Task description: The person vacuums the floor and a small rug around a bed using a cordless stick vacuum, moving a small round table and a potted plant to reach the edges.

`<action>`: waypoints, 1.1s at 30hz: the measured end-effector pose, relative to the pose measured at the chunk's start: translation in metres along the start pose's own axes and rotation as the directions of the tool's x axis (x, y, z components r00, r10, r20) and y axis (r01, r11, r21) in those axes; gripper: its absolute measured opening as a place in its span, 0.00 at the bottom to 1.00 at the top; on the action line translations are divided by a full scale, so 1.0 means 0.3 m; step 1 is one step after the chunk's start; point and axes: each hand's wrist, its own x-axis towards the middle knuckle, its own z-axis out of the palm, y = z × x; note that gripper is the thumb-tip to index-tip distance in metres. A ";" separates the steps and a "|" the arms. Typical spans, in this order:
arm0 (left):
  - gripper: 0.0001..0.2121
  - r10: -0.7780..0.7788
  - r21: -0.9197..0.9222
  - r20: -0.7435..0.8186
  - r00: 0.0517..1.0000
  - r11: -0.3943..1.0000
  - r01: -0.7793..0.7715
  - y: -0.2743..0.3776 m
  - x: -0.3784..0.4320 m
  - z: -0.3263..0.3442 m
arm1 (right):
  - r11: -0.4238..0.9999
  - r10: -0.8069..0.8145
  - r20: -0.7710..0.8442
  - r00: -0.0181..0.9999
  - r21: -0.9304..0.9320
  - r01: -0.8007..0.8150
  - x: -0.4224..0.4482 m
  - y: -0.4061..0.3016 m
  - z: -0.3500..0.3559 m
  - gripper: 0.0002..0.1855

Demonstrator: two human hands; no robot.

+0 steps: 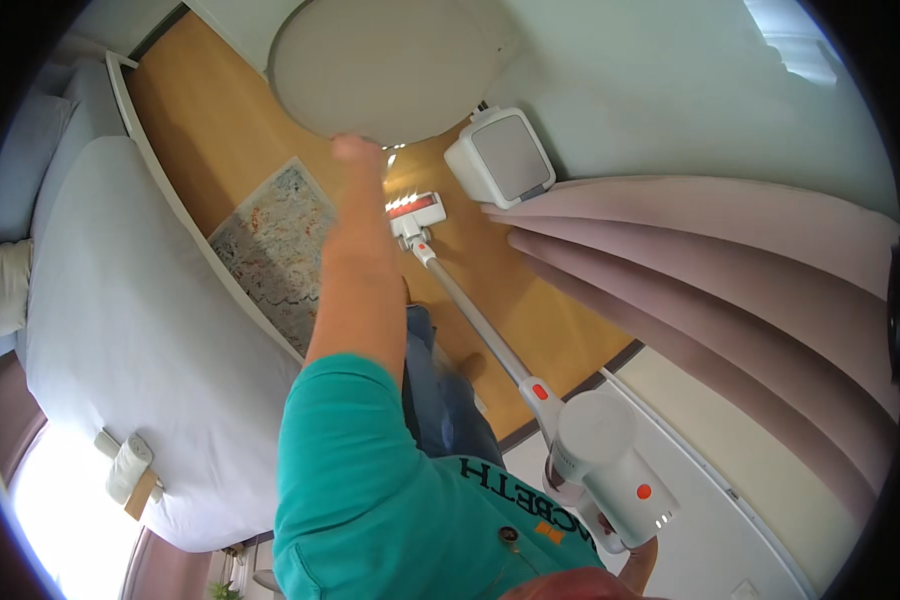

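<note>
My left arm stretches forward, and my left hand [357, 147], somewhat blurred, grips the near rim of a large round grey tabletop [390, 67]. My right hand [607, 524] is wrapped around the handle of a white cordless stick vacuum [619, 465]; the vacuum's body hides most of that hand. A grey tube [480, 319] runs down from the motor unit to the floor head [416, 214]. This head lies flat on the wooden floor [457, 274] just short of the tabletop, its lights shining forward beneath the rim.
A patterned rug [281, 240] lies left of my arm, alongside a bed with a pale cover [142, 300]. A white bin-like box [506, 157] stands by the wall, right of the floor head. Pink curtains [690, 232] hang at the right. A rolled towel [131, 465] rests on the bed.
</note>
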 end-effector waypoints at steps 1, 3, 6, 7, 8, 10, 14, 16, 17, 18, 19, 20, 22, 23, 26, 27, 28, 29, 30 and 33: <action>0.18 0.027 0.025 -0.009 1.000 0.999 -0.027 0.054 0.011 -0.031 | 1.000 -0.011 0.006 1.000 0.009 0.011 -0.002 0.010 -0.005 0.09; 0.20 0.081 0.081 -0.019 0.997 0.994 -0.079 0.192 0.027 -0.106 | 0.998 -0.051 0.017 0.999 0.027 0.051 0.017 0.016 -0.008 0.09; 0.22 0.141 0.232 -0.080 0.987 0.965 -0.119 0.319 -0.050 -0.231 | 0.995 -0.077 -0.002 0.997 0.069 0.077 0.024 0.016 0.016 0.08; 0.23 0.173 0.289 -0.115 0.978 0.948 -0.134 0.358 -0.111 -0.261 | 0.993 -0.093 -0.011 0.996 0.077 0.093 0.024 0.015 0.023 0.08; 0.23 0.181 0.296 -0.037 0.983 0.941 -0.162 0.474 -0.122 -0.341 | 0.987 -0.142 0.009 0.990 0.083 0.141 0.039 0.003 0.009 0.08; 0.23 0.199 0.336 -0.074 0.977 0.927 -0.163 0.568 -0.175 -0.446 | 0.973 -0.207 0.003 0.978 0.103 0.205 0.049 -0.016 0.013 0.07; 0.18 0.265 0.453 -0.287 0.920 0.884 -0.113 0.660 -0.343 -0.691 | 0.974 -0.224 0.020 0.974 0.045 0.223 0.045 -0.100 0.031 0.08; 0.16 0.322 0.458 -0.301 0.898 0.875 -0.160 0.745 -0.362 -0.886 | 0.964 -0.265 -0.001 0.964 0.020 0.265 0.053 -0.189 0.062 0.07; 0.15 0.259 0.419 -0.329 0.908 0.902 -0.105 0.714 -0.398 -0.931 | 0.967 -0.254 -0.013 0.967 0.019 0.254 0.049 -0.203 0.077 0.07; 0.17 0.229 0.427 -0.311 0.923 0.901 -0.079 0.682 -0.432 -0.966 | 0.972 -0.235 -0.038 0.971 0.024 0.236 0.045 -0.213 0.087 0.07; 0.18 0.184 0.342 -0.279 0.943 0.936 -0.081 0.666 -0.456 -1.014 | 0.974 -0.224 -0.052 0.973 0.027 0.226 0.044 -0.231 0.090 0.08; 0.19 0.151 0.249 -0.244 0.958 0.964 -0.088 0.658 -0.470 -1.074 | 0.975 -0.222 -0.043 0.974 0.007 0.222 0.045 -0.263 0.091 0.08; 0.22 0.144 0.175 -0.258 0.955 0.980 -0.100 0.612 -0.496 -1.145 | 0.970 -0.243 -0.041 0.969 0.018 0.243 0.052 -0.317 0.112 0.07; 0.22 0.145 0.169 -0.261 0.954 0.980 -0.103 0.591 -0.501 -1.160 | 0.965 -0.256 -0.045 0.966 0.036 0.258 0.056 -0.340 0.127 0.07; 0.21 0.181 0.083 -0.307 0.934 0.983 -0.163 0.520 -0.533 -1.194 | 0.954 -0.275 -0.044 0.960 0.114 0.278 0.058 -0.379 0.182 0.07; 0.22 0.190 0.075 -0.320 0.928 0.982 -0.175 0.513 -0.534 -1.210 | 0.942 -0.279 -0.036 0.960 0.186 0.280 0.062 -0.394 0.204 0.07; 0.24 0.195 0.067 -0.327 0.925 0.981 -0.183 0.499 -0.534 -1.197 | 0.942 -0.285 -0.034 0.958 0.177 0.286 0.079 -0.405 0.227 0.07; 0.24 0.195 0.057 -0.330 0.924 0.981 -0.187 0.482 -0.543 -1.189 | 0.933 -0.302 -0.022 0.953 0.197 0.301 0.103 -0.412 0.251 0.07; 0.23 0.194 0.033 -0.360 0.913 0.980 -0.196 0.453 -0.560 -1.151 | 0.924 -0.315 -0.019 0.949 0.223 0.311 0.129 -0.419 0.275 0.08; 0.23 0.179 0.027 -0.436 0.882 0.982 -0.186 0.459 -0.576 -1.121 | 0.918 -0.390 0.096 0.916 0.115 0.379 0.221 -0.492 0.343 0.07</action>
